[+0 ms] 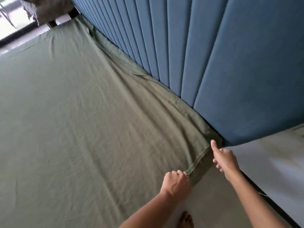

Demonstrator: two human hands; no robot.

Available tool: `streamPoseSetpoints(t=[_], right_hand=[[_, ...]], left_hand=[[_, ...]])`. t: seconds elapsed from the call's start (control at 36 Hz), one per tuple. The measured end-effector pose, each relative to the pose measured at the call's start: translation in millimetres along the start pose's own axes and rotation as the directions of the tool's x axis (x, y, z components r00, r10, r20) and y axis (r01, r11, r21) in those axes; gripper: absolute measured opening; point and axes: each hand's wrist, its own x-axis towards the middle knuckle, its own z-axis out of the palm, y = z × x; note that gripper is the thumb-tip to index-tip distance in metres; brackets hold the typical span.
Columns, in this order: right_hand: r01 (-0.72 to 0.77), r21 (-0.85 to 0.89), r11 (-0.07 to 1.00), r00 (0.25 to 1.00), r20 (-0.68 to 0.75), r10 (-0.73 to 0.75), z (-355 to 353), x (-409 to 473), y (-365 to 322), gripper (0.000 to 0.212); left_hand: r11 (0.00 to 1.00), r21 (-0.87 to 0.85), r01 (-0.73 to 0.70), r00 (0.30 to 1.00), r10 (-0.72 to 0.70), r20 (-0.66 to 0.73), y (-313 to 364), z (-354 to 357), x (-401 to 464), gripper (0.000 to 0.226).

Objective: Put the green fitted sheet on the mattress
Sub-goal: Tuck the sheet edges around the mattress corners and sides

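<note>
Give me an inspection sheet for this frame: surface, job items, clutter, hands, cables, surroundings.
Surface: mattress, pale bare patch showing at the near corner by the hands.
Job's things: green sheet spread over most of the mattress, wrinkled, bunched along the blue headboard; its near corner is not yet pulled over the mattress corner.
Clutter: nothing seen on the bed.
Hands: left hand grips the sheet's hemmed edge; right hand holds the sheet corner beside the headboard, thumb extended.
Cables: nothing seen.
Surroundings: pale floor to the right, crumpled fabric top left, a bare foot at the bottom edge.
</note>
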Motion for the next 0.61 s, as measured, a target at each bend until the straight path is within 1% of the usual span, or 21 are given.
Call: streamPoseSetpoints(t=[0.03,0.08,0.11,0.14,0.17,0.19,0.22,0.31,0.33,0.42,0.47,0.53,0.61], right_hand=[[-0.013,-0.021,1.0,0.999,0.035,0.014,-3,6,-5,0.057],[-0.01,-0.061,0.998,0.994,0.106,0.017,2,12,-12,0.049],[-0.001,-0.056,0.998,0.991,0.131,0.008,6,15,-13,0.043],[0.007,-0.035,0.999,0.99,0.143,-0.002,9,18,-12,0.036],[0.016,-0.016,1.0,0.991,0.137,-0.014,12,20,-10,0.032],[0.029,-0.007,1.0,0.994,0.11,-0.028,13,23,-7,0.033],[0.04,-0.007,0.999,0.996,0.076,-0.039,12,24,-3,0.036],[0.05,0.019,0.999,0.998,-0.032,-0.05,2,19,6,0.039],[0.057,0.04,0.998,0.997,-0.061,-0.054,-2,16,10,0.039],[0.051,0.077,0.996,0.994,-0.097,-0.044,-7,8,22,0.04],[0.017,0.085,0.996,0.994,-0.106,-0.008,-5,7,25,0.035],[0.01,0.063,0.998,0.996,-0.094,-0.004,-3,7,20,0.038],[0.052,-0.018,0.998,0.996,-0.073,-0.054,-6,7,7,0.038]], left_hand=[[1.0,-0.002,0.023,0.999,-0.023,-0.032,6,-5,6,0.043],[0.997,0.03,0.071,0.997,-0.072,0.008,11,-28,4,0.034],[0.997,0.06,0.055,0.997,-0.058,0.043,10,-30,4,0.025],[0.997,0.073,-0.016,1.0,0.016,0.011,8,-29,7,0.018],[0.996,0.07,-0.06,0.998,0.06,-0.003,9,-26,11,0.02],[0.995,0.051,-0.083,0.996,0.085,-0.026,9,-28,11,0.023],[0.995,0.025,-0.096,0.995,0.096,-0.018,9,-30,10,0.023],[0.983,-0.12,-0.136,0.987,0.123,-0.108,18,-37,9,0.018],[0.98,-0.151,-0.129,0.984,0.108,-0.138,23,-40,9,0.018],[0.961,-0.269,-0.064,0.976,0.003,-0.22,34,-57,14,0.019],[0.943,-0.332,-0.021,0.971,-0.06,-0.233,34,-68,16,0.019],[0.931,-0.364,0.016,0.965,-0.109,-0.237,26,-79,18,0.02],[0.93,-0.362,0.059,0.942,-0.171,-0.287,-1,-86,18,0.026]])
